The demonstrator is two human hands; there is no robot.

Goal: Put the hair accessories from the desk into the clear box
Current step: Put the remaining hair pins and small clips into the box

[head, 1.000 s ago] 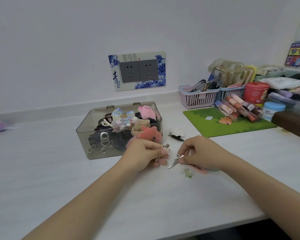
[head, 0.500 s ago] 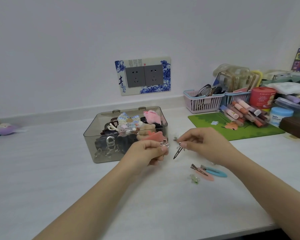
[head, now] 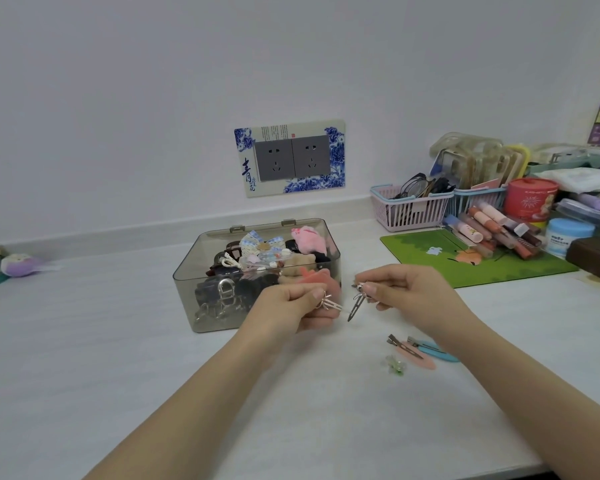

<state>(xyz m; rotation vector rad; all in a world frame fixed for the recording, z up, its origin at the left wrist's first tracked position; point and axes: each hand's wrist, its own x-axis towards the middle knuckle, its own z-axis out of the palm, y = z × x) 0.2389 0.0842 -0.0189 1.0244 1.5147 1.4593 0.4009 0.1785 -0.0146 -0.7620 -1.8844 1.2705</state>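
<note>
Silver metal hair clips pinched, one in left hand (head: 291, 304), one in right hand (head: 400, 289); next, drop into smoky clear plastic box (head: 205, 303).

This looks like a home dressing corner. A white desk (head: 118, 358) stands against a plain wall with a double socket (head: 291, 159) framed by a blue-and-white decorative sticker. At the right, a green mat (head: 465, 268) holds lip products (head: 492, 230), a jar of cream (head: 568, 237) and a red tin (head: 530, 199), with pink (head: 409, 211) and blue baskets behind. Small plush toys (head: 18, 265) sit far left.
</note>
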